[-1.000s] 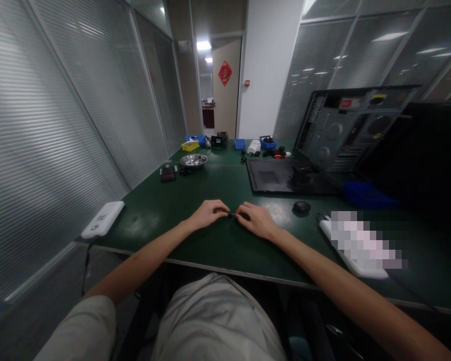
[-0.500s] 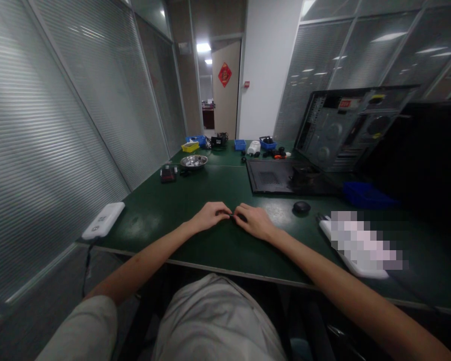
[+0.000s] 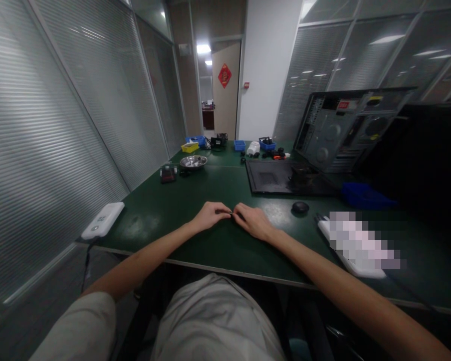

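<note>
Over the green tabletop [image 3: 218, 250], near its front edge, my two hands meet fingertip to fingertip. My left hand [image 3: 209, 215] is closed in a pinch, thumb below and fingers above. My right hand [image 3: 252, 219] pinches from the other side, its fingers curled. A tiny thin piece [image 3: 231, 213] shows between the fingertips; it is too small to name, and the fingers cover most of it. To the right of my right hand lies a black computer mouse [image 3: 300, 207].
An open computer case [image 3: 334, 130] stands at the back right, behind a black panel [image 3: 266, 178]. A metal dish [image 3: 193, 162] with small parts is at the back left. A white device [image 3: 103, 220] lies at the left edge, and a blue tray [image 3: 364, 194] to the right.
Both hands stay in place. The right fingers and thumb have closed together a little, and the dark gap seen between them has narrowed.
</note>
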Motion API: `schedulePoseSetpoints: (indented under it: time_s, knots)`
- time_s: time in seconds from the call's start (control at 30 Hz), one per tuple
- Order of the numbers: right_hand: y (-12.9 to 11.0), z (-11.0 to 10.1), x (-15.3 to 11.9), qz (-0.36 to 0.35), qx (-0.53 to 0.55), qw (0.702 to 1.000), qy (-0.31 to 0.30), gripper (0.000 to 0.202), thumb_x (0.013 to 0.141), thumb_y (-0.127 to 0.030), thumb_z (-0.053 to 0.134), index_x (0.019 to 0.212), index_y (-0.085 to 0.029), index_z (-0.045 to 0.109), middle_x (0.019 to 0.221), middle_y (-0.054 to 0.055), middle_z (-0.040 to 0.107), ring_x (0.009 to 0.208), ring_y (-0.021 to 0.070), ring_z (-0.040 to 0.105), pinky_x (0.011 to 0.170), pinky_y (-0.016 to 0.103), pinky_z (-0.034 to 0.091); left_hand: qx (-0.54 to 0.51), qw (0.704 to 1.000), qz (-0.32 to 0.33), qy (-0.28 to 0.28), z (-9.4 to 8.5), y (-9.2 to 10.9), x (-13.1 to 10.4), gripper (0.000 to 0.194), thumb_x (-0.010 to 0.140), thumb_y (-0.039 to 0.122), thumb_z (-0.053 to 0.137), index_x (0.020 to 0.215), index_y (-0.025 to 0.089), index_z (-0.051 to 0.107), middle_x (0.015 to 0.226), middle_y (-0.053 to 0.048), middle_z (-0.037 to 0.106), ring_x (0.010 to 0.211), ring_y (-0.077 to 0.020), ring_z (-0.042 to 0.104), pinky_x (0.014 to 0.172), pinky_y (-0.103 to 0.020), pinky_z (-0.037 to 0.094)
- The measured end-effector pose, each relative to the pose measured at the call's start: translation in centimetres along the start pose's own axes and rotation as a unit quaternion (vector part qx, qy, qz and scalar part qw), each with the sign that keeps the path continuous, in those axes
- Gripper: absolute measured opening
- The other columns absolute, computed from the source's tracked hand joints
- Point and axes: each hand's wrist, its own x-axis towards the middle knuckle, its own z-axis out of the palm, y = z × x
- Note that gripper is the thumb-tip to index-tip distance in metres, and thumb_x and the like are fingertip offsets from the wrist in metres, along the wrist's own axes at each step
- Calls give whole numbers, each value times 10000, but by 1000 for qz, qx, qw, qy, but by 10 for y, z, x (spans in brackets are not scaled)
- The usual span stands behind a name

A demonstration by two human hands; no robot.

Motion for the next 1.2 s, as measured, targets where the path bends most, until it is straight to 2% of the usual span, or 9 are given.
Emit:
schedulePoseSetpoints:
  time_s: [0.17, 0.27, 0.43, 0.57, 0.67, 0.83, 0.97, 1.07, 1.2]
  knots:
    - [-1, -3, 0, 3, -2, 1000, -9, 178, 1062, -364, 457, 1062, -229, 572, 1031, 29, 638, 798, 151, 600, 670, 262, 334, -7, 1000, -10, -1, 1, 3, 0, 217, 906, 368, 700, 1001, 199, 795, 1006, -63, 763, 898, -193, 688, 848, -312, 516]
    - [-1, -4, -1, 1, -8, 1000, -12, 165, 1052, -360, 476, 1058, -229, 575, 1020, 25, 637, 794, 151, 598, 662, 263, 326, -4, 1000, -2, 16, -1, 2, 0, 243, 939, 383, 655, 997, 193, 795, 1011, -72, 755, 913, -193, 683, 856, -316, 517]
    - [-2, -3, -1, 1, -24, 1000, -4, 162, 1049, -357, 479, 1044, -230, 581, 1007, 22, 637, 779, 149, 595, 651, 268, 315, 60, 997, 21, 43, -6, -6, 6, 217, 946, 361, 654, 991, 204, 796, 993, -69, 732, 898, -189, 665, 848, -323, 507]
    - [-1, -2, 0, 7, -21, 1000, -6, 156, 1044, -352, 488, 1051, -229, 584, 1016, 26, 639, 799, 152, 604, 668, 263, 331, 120, 992, 44, 8, -9, -13, 12, 187, 952, 321, 644, 957, 202, 790, 968, -67, 719, 938, -197, 651, 892, -334, 500]
    - [-1, -2, 0, 7, -16, 1000, -5, 161, 1045, -356, 486, 1049, -230, 586, 1014, 24, 641, 808, 154, 606, 675, 264, 339, 143, 988, 59, -21, -10, -14, 9, 202, 978, 286, 600, 1014, 205, 781, 1011, -73, 713, 983, -203, 636, 924, -346, 494]
    - [0, -2, -1, 5, -16, 1000, -2, 157, 1041, -363, 494, 1038, -231, 579, 1005, 21, 637, 775, 149, 593, 657, 265, 327, 157, 986, 60, 0, -14, -4, -4, 281, 998, 199, 510, 1155, 227, 740, 1146, -79, 689, 1073, -211, 610, 982, -372, 479]
    - [0, -3, -2, 3, -7, 1000, 5, 158, 1040, -366, 492, 1044, -232, 576, 1013, 22, 635, 796, 152, 595, 664, 264, 329, 139, 987, 74, -11, -15, 8, -6, 215, 957, 272, 617, 1138, 232, 727, 1195, -72, 674, 1133, -220, 595, 1041, -387, 453]
    - [0, -4, -3, 5, -5, 1000, 5, 161, 1040, -368, 490, 1041, -233, 577, 1012, 22, 635, 810, 156, 598, 671, 266, 335, 128, 988, 78, -32, -15, 9, -5, 178, 930, 323, 675, 1069, 227, 732, 1186, -69, 683, 1149, -224, 600, 1046, -387, 448]
    - [1, -4, -3, 6, -7, 1000, 9, 160, 1042, -363, 486, 1027, -230, 573, 1007, 20, 633, 801, 155, 594, 667, 271, 331, 119, 991, 39, -56, -21, 2, -6, 205, 938, 334, 661, 1100, 218, 711, 1138, -65, 702, 1056, -210, 639, 945, -347, 491]
